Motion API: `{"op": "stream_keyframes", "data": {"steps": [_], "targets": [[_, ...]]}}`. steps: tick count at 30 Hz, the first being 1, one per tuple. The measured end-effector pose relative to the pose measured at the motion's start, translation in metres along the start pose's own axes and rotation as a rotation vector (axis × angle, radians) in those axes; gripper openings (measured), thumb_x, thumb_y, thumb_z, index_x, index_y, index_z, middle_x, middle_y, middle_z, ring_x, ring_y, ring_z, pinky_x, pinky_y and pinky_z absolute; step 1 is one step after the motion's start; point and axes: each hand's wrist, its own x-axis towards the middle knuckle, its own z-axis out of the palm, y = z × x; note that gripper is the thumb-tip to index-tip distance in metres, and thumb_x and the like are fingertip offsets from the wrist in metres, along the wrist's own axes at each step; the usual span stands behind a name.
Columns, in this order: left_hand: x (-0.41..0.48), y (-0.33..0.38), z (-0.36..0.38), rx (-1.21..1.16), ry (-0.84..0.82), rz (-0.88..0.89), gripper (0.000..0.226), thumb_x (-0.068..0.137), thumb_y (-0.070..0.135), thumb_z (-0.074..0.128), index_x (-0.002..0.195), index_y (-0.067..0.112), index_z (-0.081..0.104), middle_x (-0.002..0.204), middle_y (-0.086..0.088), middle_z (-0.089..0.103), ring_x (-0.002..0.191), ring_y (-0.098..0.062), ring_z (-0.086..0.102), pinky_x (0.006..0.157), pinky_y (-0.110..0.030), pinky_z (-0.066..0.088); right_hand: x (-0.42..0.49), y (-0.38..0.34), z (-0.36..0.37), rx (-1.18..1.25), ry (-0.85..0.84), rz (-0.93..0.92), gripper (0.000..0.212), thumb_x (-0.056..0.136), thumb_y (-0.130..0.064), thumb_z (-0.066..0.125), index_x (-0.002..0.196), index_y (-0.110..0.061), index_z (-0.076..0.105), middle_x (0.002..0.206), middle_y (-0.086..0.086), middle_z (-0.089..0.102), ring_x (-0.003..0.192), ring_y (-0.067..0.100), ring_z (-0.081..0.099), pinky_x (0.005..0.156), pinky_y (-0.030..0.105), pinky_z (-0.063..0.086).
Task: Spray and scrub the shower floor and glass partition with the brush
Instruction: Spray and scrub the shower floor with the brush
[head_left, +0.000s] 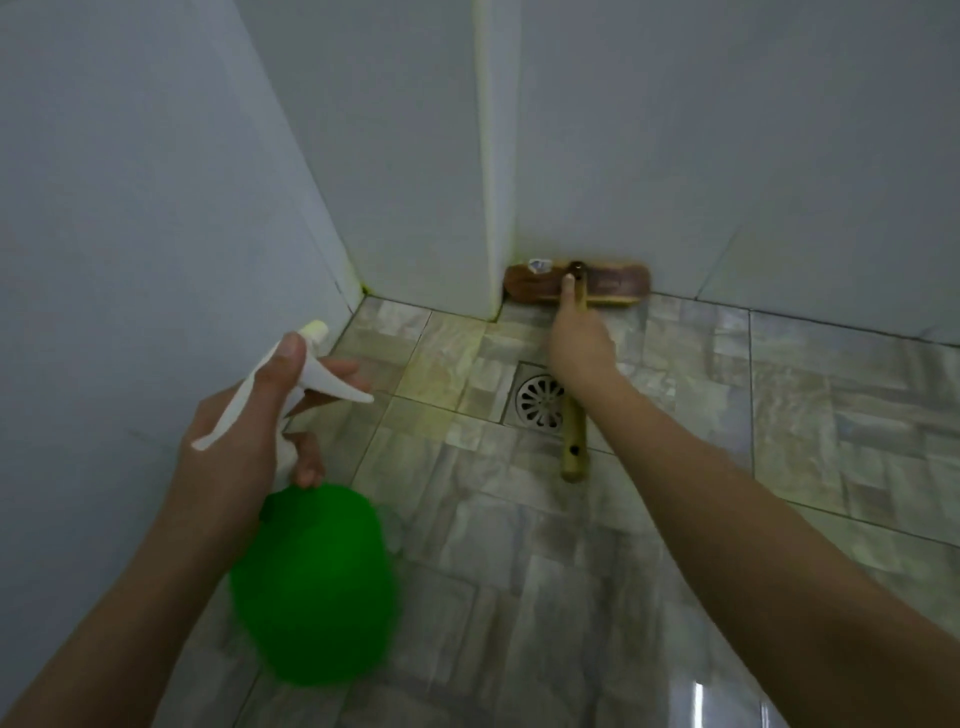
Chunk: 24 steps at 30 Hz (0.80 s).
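My left hand (249, 431) grips the white trigger head of a green spray bottle (311, 582), thumb on top and a finger on the trigger; the nozzle points right. My right hand (579, 348) holds the wooden handle of a scrub brush (576, 283), index finger stretched along it toward the head. The brown brush head lies on the tiled shower floor (519, 571) against the foot of the far wall. The handle's free end sticks out behind my wrist.
A round metal drain (537, 397) sits in the floor just left of the brush handle. A white wall corner (491, 208) juts out left of the brush head. Pale walls enclose the left and back sides.
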Motion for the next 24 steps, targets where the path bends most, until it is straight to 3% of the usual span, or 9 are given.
{"op": "stream_keyframes", "data": {"steps": [2, 4, 6, 9, 13, 17, 19, 22, 24], "targets": [[-0.002, 0.003, -0.005, -0.004, 0.027, 0.004, 0.048, 0.081, 0.076, 0.055, 0.091, 0.036, 0.079, 0.107, 0.0, 0.078, 0.038, -0.011, 0.045, 0.042, -0.023, 0.041, -0.002, 0.001, 0.006, -0.017, -0.031, -0.054, 0.068, 0.097, -0.004, 0.032, 0.155, -0.021, 0.001, 0.121, 0.027, 0.055, 0.098, 0.037, 0.059, 0.073, 0.04, 0.041], [-0.009, 0.01, -0.014, -0.008, 0.036, 0.009, 0.036, 0.088, 0.061, 0.049, 0.088, 0.041, 0.079, 0.105, -0.001, 0.079, 0.041, -0.012, 0.048, 0.041, -0.024, 0.04, -0.011, 0.017, -0.005, -0.055, -0.077, -0.119, 0.072, 0.096, -0.005, 0.037, 0.155, -0.026, 0.001, 0.114, 0.029, 0.058, 0.092, 0.037, 0.06, 0.069, 0.036, 0.039], [-0.018, 0.013, -0.026, -0.009, 0.055, 0.011, 0.033, 0.088, 0.061, 0.05, 0.094, 0.042, 0.077, 0.104, -0.001, 0.079, 0.046, -0.015, 0.052, 0.041, -0.023, 0.039, -0.032, 0.03, -0.019, -0.071, -0.136, -0.209, 0.07, 0.099, -0.011, 0.04, 0.154, -0.029, 0.001, 0.107, 0.032, 0.061, 0.087, 0.039, 0.061, 0.069, 0.036, 0.042], [-0.037, 0.012, -0.046, -0.032, 0.106, -0.002, 0.032, 0.093, 0.056, 0.053, 0.106, 0.032, 0.07, 0.107, -0.005, 0.077, 0.042, -0.006, 0.053, 0.039, -0.022, 0.038, -0.088, 0.017, -0.017, -0.105, -0.229, -0.397, 0.066, 0.102, -0.024, 0.039, 0.153, -0.031, -0.002, 0.107, 0.03, 0.062, 0.09, 0.04, 0.061, 0.076, 0.04, 0.046], [-0.062, 0.011, -0.071, -0.003, 0.136, -0.031, 0.041, 0.09, 0.059, 0.054, 0.111, 0.028, 0.069, 0.107, -0.003, 0.078, 0.038, -0.008, 0.049, 0.042, -0.025, 0.039, -0.14, -0.057, 0.029, -0.206, -0.414, -0.7, 0.058, 0.103, -0.034, 0.034, 0.153, -0.036, 0.003, 0.113, 0.024, 0.061, 0.099, 0.035, 0.062, 0.075, 0.035, 0.044], [-0.082, 0.006, -0.098, 0.031, 0.179, -0.063, 0.045, 0.088, 0.061, 0.049, 0.106, 0.028, 0.075, 0.111, -0.001, 0.077, 0.036, -0.015, 0.042, 0.048, -0.028, 0.04, -0.153, -0.12, 0.074, -0.284, -0.464, -0.991, 0.054, 0.104, -0.037, 0.029, 0.153, -0.036, 0.007, 0.105, 0.021, 0.064, 0.089, 0.034, 0.063, 0.067, 0.032, 0.039], [-0.09, 0.004, -0.107, 0.031, 0.189, -0.077, 0.04, 0.088, 0.059, 0.048, 0.098, 0.033, 0.077, 0.111, -0.001, 0.077, 0.035, -0.015, 0.041, 0.048, -0.029, 0.04, -0.143, -0.12, 0.086, -0.233, -0.405, -0.997, 0.054, 0.103, -0.039, 0.029, 0.153, -0.038, 0.007, 0.1, 0.019, 0.065, 0.083, 0.032, 0.064, 0.065, 0.032, 0.042], [-0.1, 0.002, -0.115, 0.012, 0.218, -0.079, 0.05, 0.087, 0.054, 0.046, 0.105, 0.015, 0.073, 0.11, -0.004, 0.077, 0.039, -0.006, 0.052, 0.041, -0.026, 0.039, -0.098, -0.117, 0.082, -0.191, -0.268, -0.772, 0.056, 0.102, -0.04, 0.033, 0.153, -0.036, 0.008, 0.101, 0.02, 0.066, 0.083, 0.033, 0.064, 0.067, 0.035, 0.047], [-0.104, 0.001, -0.115, 0.011, 0.233, -0.093, 0.051, 0.086, 0.052, 0.046, 0.107, 0.013, 0.071, 0.109, -0.006, 0.077, 0.04, -0.005, 0.054, 0.038, -0.024, 0.038, -0.078, -0.118, 0.07, -0.219, -0.245, -0.719, 0.057, 0.102, -0.038, 0.034, 0.153, -0.035, 0.01, 0.103, 0.021, 0.065, 0.083, 0.034, 0.063, 0.071, 0.039, 0.051]]}}
